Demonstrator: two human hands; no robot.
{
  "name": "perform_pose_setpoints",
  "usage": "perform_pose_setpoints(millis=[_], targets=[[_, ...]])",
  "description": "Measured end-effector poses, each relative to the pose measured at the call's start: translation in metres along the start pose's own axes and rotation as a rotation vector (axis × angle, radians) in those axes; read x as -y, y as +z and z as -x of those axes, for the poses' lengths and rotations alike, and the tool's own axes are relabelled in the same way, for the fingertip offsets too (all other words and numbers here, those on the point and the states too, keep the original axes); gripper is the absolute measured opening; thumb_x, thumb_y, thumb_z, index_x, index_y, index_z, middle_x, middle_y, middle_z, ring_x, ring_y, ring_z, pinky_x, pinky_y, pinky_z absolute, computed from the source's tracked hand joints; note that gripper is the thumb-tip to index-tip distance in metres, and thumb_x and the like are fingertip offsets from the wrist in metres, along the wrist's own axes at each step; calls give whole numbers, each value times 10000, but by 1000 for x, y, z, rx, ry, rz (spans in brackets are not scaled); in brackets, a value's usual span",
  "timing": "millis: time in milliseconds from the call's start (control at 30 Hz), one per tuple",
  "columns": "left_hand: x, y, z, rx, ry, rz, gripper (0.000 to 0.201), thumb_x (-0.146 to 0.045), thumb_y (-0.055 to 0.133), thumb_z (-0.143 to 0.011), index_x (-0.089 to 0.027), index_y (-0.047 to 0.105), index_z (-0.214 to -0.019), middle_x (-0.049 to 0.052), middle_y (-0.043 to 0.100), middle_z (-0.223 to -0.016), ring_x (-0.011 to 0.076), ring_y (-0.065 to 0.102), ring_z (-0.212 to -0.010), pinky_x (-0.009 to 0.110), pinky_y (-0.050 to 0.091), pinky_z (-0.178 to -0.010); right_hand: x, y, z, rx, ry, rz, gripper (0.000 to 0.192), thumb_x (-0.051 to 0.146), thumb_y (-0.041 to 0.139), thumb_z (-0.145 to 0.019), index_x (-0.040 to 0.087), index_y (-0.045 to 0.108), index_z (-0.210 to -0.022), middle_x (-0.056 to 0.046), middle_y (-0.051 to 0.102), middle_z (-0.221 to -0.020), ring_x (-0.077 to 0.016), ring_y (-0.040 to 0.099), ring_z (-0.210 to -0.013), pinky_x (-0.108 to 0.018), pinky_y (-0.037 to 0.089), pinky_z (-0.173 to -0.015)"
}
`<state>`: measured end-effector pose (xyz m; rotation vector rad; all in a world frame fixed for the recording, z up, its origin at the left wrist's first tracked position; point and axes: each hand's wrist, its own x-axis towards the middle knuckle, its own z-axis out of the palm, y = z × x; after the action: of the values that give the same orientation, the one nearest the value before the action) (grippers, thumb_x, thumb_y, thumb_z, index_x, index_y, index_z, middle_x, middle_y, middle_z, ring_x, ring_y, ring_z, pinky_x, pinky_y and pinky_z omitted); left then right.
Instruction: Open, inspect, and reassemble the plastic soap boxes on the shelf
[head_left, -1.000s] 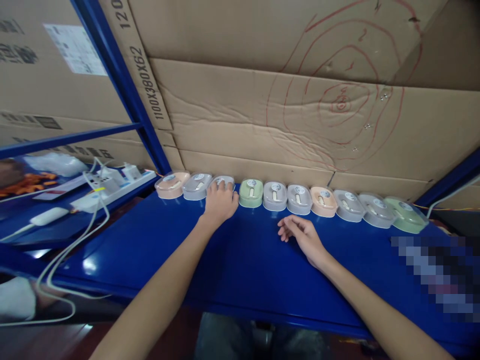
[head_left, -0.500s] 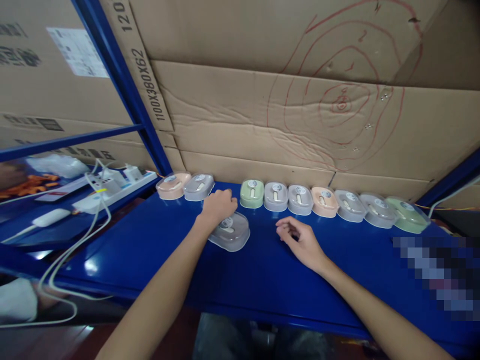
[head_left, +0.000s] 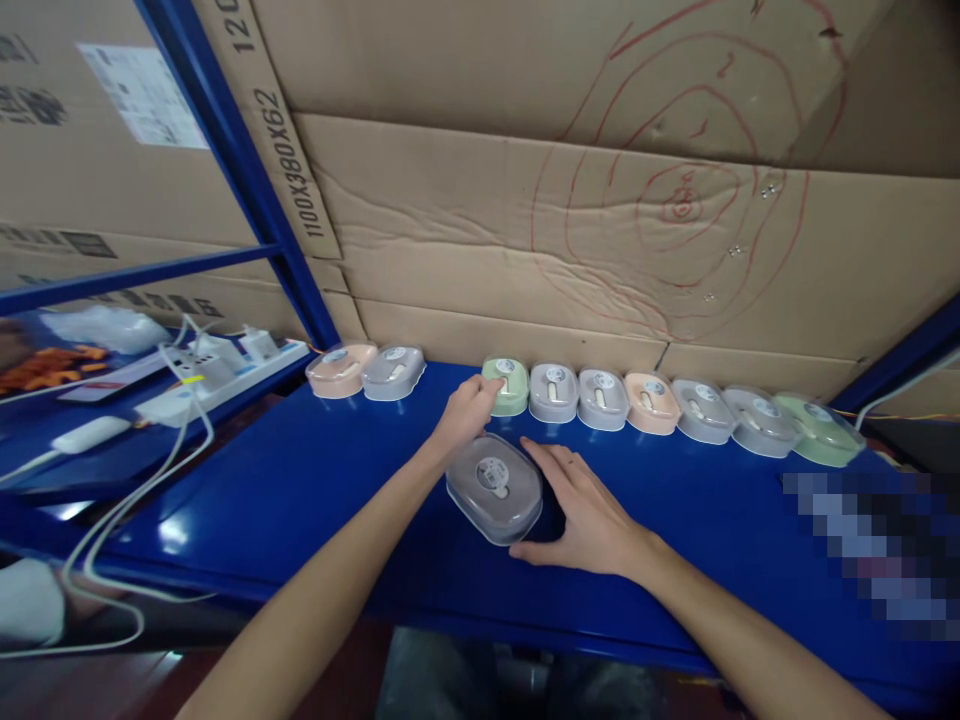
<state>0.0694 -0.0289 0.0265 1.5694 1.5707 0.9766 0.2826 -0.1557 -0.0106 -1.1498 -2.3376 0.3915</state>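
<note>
Cradling grey box [head_left: 493, 487], both hands

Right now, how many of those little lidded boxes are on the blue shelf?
10. Two at the left end of the back row, seven more along it from the green one rightwards, and one grey box out front between both hands. None looks hidden.

Lidded box [head_left: 493, 487]: near the middle of the worktop [head_left: 315, 490], in front of the row, between both hands.
Left hand [head_left: 466, 412]: behind the box, holding its far-left edge.
Right hand [head_left: 581, 505]: right of the box, against its side.
Row of boxes [head_left: 652, 401]: along the worktop's back edge, at the foot of the cardboard wall [head_left: 600, 240].
Power strip [head_left: 225, 375]: on the shelf left of the worktop.
</note>
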Motion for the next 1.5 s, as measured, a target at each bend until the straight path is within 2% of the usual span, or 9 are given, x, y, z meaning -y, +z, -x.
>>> perform_pose_setpoints(millis=[167,300,433,500,567,667,1000,1367,1500], targets=[[2,-2,-3,-27,28,28,351,-540,582,-976,-205,658,-901,48,677,-783,204,674,-691,273,510,-571,5,-4,-1,40,-68,12,902,543,853,-911,412,425,-1694,-139,559,-1589,-401,567,-1438,-675,437,-1233],[4,-9,-8,-85,91,-2,262,-453,596,-963,-207,685,-960,68,725,-903,224,695,-811,321,576,-710,5,-5,-1,5,-65,-28,850,495,863,-895,383,482,-1647,-133,591,-1553,-390,579,-1427,-643,454,-1233],[15,-18,-19,-56,452,-227,366,-357,628,-962,-209,720,-1283,132,739,-1324,294,702,-1216,495,534,-1127,4,-6,-1,-18,-22,-63,895,523,917,-819,334,512,-1594,-151,534,-1610,-400,558,-1456,-600,488,-1220],[25,-22,-25,45,614,-365,497,-368,659,-971,-222,667,-1447,161,630,-1551,337,564,-1484,566,408,-1270,4,-7,-1,-12,-6,-69,874,529,915,-820,331,516,-1572,-146,524,-1620,-399,554,-1461,-600,489,-1220],[35,-24,-29,141,688,-443,583,-354,673,-976,-226,602,-1540,175,500,-1689,338,441,-1608,562,355,-1318,4,-7,0,-2,3,-71,836,526,899,-842,333,514,-1559,-140,522,-1625,-396,553,-1465,-598,494,-1216],[46,-25,-34,151,723,-494,604,-288,672,-970,-222,567,-1561,184,437,-1728,324,464,-1600,525,388,-1313,2,-7,0,-5,1,-73,809,518,891,-860,329,516,-1551,-138,522,-1629,-395,556,-1466,-591,494,-1217],[55,-20,-39,75,733,-498,553,-283,697,-960,-227,559,-1492,184,507,-1646,339,552,-1522,541,446,-1271,1,-6,0,-6,-12,-87,781,530,888,-871,332,522,-1532,-130,542,-1602,-381,569,-1447,-578,499,-1212],[59,-1,-35,149,692,-469,636,-291,527,-1049,-176,342,-1646,253,194,-1821,389,415,-1629,576,431,-1276,3,-7,-1,-7,-9,-78,776,500,885,-870,319,511,-1526,-135,536,-1600,-373,569,-1440,-570,496,-1210],[65,0,-39,170,736,-453,637,-354,494,-1083,-167,324,-1668,262,160,-1830,376,353,-1663,561,393,-1301,3,-7,-1,-1,-10,-63,791,491,895,-861,309,501,-1523,-145,531,-1603,-375,560,-1450,-571,482,-1217]])
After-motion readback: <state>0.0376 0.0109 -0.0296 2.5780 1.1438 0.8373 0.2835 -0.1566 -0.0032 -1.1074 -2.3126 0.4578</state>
